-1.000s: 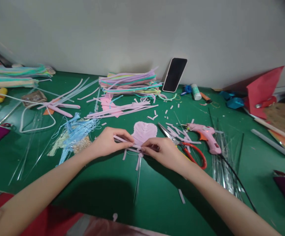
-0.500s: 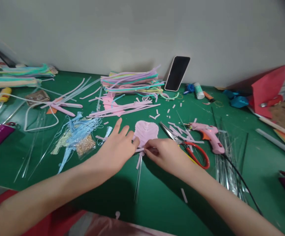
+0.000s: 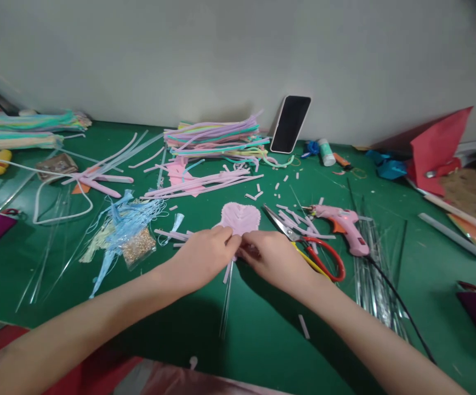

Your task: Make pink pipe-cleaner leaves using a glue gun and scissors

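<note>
A pale pink, fuzzy heart-shaped piece (image 3: 243, 215) made of pipe cleaners lies on the green table between my hands. Just below its lower end, my left hand (image 3: 203, 255) has its fingers pinched together on a pink pipe cleaner. Meeting it from the other side, my right hand (image 3: 277, 257) pinches the same spot, and the fingers hide most of the pipe cleaner. Thin clear rods (image 3: 225, 307) and a short pink end stick out below the fingertips toward me.
Open scissors (image 3: 328, 257) with red and yellow handles lie right of my right hand, near a pink glue gun (image 3: 350, 227). Blue tassels (image 3: 129, 216) and a bag of gold beads (image 3: 139, 247) sit left. Behind are bundled pipe cleaners (image 3: 213, 137) and a leaning phone (image 3: 290, 125).
My left hand's raised fingers have curled down and closed beside the right fingertips. My right hand stays at the lower end of the heart. The whole view has shifted slightly.
</note>
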### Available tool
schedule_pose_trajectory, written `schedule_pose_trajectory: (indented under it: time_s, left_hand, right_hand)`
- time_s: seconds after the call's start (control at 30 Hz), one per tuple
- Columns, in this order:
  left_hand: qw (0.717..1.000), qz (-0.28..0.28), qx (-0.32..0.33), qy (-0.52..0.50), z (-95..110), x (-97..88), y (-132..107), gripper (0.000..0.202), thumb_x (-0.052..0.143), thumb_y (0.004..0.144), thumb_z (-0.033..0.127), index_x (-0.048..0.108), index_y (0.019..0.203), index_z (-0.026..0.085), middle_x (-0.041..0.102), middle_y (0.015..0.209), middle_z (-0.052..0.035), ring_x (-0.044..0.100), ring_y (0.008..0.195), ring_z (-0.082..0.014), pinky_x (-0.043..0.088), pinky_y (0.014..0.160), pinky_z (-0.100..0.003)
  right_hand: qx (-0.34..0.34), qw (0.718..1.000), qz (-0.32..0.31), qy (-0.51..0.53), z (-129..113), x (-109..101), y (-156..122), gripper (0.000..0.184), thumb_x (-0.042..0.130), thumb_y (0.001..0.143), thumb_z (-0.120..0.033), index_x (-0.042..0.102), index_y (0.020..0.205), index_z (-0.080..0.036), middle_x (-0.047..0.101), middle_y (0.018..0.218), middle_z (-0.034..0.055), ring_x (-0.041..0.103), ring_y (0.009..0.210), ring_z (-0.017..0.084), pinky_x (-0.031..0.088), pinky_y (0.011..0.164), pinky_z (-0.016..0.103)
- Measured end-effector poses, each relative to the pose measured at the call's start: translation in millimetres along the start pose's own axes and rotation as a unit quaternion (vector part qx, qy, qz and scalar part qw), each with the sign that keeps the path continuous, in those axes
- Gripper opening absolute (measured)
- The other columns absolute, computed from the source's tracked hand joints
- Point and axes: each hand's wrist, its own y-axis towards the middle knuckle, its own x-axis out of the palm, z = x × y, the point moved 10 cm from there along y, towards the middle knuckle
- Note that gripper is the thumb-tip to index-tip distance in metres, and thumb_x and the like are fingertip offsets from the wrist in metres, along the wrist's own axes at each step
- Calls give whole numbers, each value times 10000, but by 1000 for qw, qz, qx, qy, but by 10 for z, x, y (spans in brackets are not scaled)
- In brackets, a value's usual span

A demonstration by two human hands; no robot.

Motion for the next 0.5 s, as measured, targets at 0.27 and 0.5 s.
schedule_pose_trajectory:
  time_s: [0.27,0.5]
  left_hand:
    - [985,74,25,-155,-275,99,-175,252,391,971,264,614,916,160,634,843,-43,570,801,-171,438,671,-269]
    - [988,113,64,-83,-254,51,-234,218,429,956,221,613,855,159,607,782,-41,511,743,-167,404,664,-274]
  right_hand:
    - [-33,994,63,88,179,-14,-149,138,583,838,-104,686,834,-196,714,799,29,632,747,170,444,681,263]
    - [-35,994,101,21,220,-76,-269,146,565,850,-98,666,819,-199,682,825,30,611,800,182,461,724,280]
